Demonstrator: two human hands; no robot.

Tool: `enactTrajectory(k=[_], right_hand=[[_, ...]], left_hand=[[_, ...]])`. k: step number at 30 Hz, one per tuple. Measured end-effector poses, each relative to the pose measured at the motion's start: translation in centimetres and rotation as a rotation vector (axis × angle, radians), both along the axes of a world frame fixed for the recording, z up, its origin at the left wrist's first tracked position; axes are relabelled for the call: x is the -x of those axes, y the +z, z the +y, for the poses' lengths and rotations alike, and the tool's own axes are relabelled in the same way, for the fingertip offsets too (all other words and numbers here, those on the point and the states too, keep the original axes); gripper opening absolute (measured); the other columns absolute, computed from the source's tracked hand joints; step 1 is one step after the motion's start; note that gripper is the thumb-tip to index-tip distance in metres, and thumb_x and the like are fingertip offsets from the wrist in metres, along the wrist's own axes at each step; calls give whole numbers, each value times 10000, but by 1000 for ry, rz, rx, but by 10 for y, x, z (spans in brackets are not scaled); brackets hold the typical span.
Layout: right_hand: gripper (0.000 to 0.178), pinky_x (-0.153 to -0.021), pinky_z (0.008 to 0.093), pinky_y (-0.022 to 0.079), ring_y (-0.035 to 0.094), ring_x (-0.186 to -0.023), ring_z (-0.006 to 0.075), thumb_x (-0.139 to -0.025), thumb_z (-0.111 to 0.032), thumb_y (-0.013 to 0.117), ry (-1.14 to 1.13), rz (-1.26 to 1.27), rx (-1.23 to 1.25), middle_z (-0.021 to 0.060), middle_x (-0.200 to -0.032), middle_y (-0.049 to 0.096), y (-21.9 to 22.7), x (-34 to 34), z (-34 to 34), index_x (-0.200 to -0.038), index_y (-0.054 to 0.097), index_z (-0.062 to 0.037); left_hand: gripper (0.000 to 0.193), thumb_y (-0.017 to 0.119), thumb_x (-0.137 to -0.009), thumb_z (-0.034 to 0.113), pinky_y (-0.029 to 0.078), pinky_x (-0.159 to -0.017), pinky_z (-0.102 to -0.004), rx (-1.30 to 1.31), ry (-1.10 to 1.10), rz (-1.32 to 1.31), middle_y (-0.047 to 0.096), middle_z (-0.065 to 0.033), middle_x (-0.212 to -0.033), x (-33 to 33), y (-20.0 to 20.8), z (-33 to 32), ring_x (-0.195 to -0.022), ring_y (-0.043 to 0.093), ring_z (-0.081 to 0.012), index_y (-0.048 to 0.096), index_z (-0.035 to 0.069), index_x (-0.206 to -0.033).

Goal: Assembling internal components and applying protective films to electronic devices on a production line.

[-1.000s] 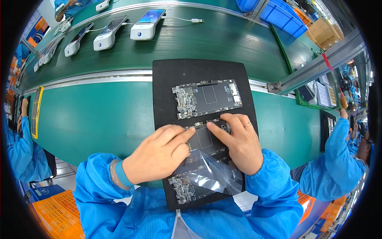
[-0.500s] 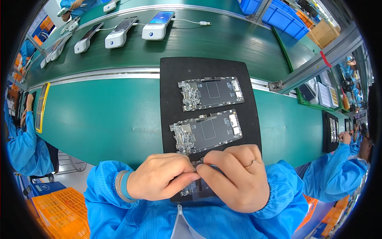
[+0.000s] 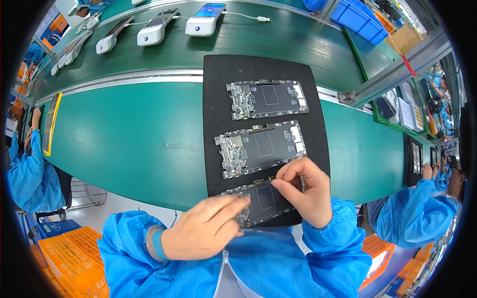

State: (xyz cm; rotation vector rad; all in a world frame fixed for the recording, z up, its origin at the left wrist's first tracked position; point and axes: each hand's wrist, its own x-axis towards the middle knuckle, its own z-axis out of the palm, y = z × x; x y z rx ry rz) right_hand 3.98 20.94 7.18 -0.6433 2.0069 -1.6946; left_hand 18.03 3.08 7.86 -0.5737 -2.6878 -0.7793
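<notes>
Three dark circuit boards lie in a column on a black foam mat (image 3: 218, 69). Each of the far board (image 3: 272, 95), the middle board (image 3: 264, 144) and the nearest board (image 3: 267, 198) has silvery parts at its left end. My left hand (image 3: 203, 228) lies over the lower left of the nearest board, fingers stretched, partly covering it. At that board's upper right, my right hand (image 3: 309, 192) pinches thumb and forefinger together. A tiny gold-coloured bit shows by the pinching fingertips; whether it is held or part of the board is unclear. The right hand hides the board's right end.
Beyond the green table (image 3: 129, 134) a metal rail borders a darker green surface with several white handheld devices (image 3: 204, 22) and a cable. A metal post (image 3: 392, 72) rises at the right, near a green-edged tray. Orange crates (image 3: 74, 258) stand lower left. People work at both sides.
My hands, earlier pinched together over the nearest board, have come apart. The left fingers have straightened, the right hand is farther up the board, and more of the board shows. The view has shifted slightly.
</notes>
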Motion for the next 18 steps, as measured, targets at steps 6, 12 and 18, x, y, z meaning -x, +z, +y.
enactTrajectory(k=[6,12,18], right_hand=[[210,-705,278,357,498,-618,128,-735,3,736,16,454,-143,-9,-726,609,-23,-2,-7,-740,546,-88],[246,-698,303,348,502,-615,136,-707,2,747,56,577,-158,-24,-715,601,-25,1,-7,-718,525,-104],[252,-703,314,337,511,-647,156,-699,-9,748,54,614,-167,-37,-711,594,-28,2,-6,-718,518,-110]], left_hand=[[311,714,-664,133,560,-763,-393,94,-1,108,617,-258,-1138,5,-22,-2,-983,602,-336,429,9,-653],[231,673,-699,113,571,-760,-366,135,-39,164,635,-241,-1106,12,-29,-3,-957,612,-302,465,16,-672],[223,656,-726,127,565,-763,-339,193,-47,171,645,-211,-1113,17,-30,-2,-921,609,-271,463,33,-667]])
